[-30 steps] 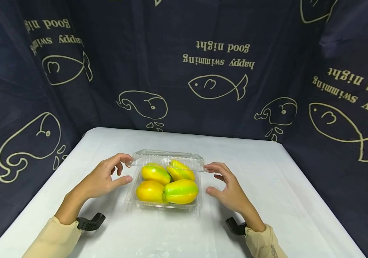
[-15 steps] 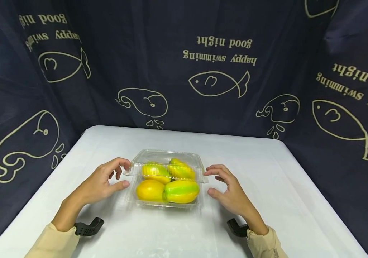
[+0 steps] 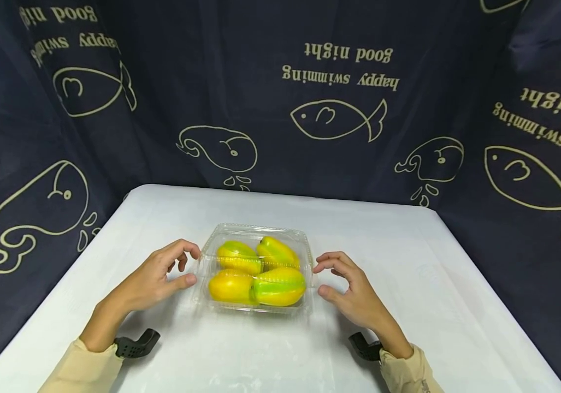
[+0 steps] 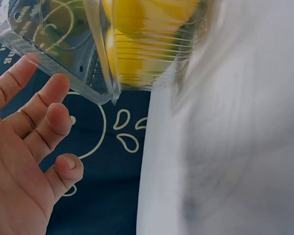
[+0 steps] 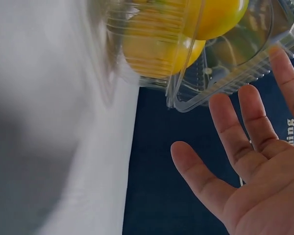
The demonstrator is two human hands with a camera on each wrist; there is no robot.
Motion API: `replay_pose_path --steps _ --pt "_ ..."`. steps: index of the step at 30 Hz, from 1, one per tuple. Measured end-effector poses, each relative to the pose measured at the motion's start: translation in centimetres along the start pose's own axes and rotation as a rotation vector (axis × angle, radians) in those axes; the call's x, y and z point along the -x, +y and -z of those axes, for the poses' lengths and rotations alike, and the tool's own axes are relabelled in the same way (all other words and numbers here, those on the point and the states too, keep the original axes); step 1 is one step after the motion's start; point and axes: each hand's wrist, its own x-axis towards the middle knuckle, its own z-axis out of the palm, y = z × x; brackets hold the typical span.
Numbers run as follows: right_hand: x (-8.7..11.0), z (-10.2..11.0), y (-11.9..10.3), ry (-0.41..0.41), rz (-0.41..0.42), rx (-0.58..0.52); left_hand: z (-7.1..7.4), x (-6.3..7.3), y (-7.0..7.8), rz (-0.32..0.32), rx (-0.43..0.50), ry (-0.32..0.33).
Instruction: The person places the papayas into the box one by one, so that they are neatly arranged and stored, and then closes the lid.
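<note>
A clear plastic clamshell box [image 3: 259, 309] stands mid-table with several yellow-green fruits [image 3: 233, 286] inside. Its hinged lid [image 3: 248, 229] slopes down toward the front over the fruits, a narrow gap showing along the sides in both wrist views. At the lid's left edge, my left hand [image 3: 162, 275] touches with an index fingertip, thumb apart and fingers loosely bent. My right hand [image 3: 351, 289] mirrors it on the right, its fingertips against the lid's edge and its thumb free. Neither hand pinches anything. In the right wrist view the fingers [image 5: 230, 127] are nearly straight.
White cloth covers the table [image 3: 270, 355]. A dark blue curtain [image 3: 280, 174] printed with fish and whales hangs behind and along both sides. A black wrist mount [image 3: 137, 345] sits on the left wrist, with a matching one on the right.
The lid has swung forward and down, from raised at the back to lying over the fruits. Both hands followed its edges slightly, fingertips staying at the sides.
</note>
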Motion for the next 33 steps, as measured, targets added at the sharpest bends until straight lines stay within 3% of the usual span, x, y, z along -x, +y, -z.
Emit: replay_pose_path --steps 5,16,28,33 --pt "0.1 -0.2 0.2 0.01 -0.012 0.006 -0.2 -0.1 -0.1 -0.02 0.018 -0.021" --pt "0.3 -0.7 0.5 -0.001 -0.077 0.019 -0.5 0.2 0.1 0.062 0.047 -0.098" --pt "0.5 -1.1 0.1 -0.033 -0.15 0.009 -0.5 0.4 -0.3 0.075 0.039 -0.119" --pt "0.5 -1.2 -0.5 -0.059 -0.223 0.006 -0.5 0.5 -0.5 0.068 0.045 -0.136"
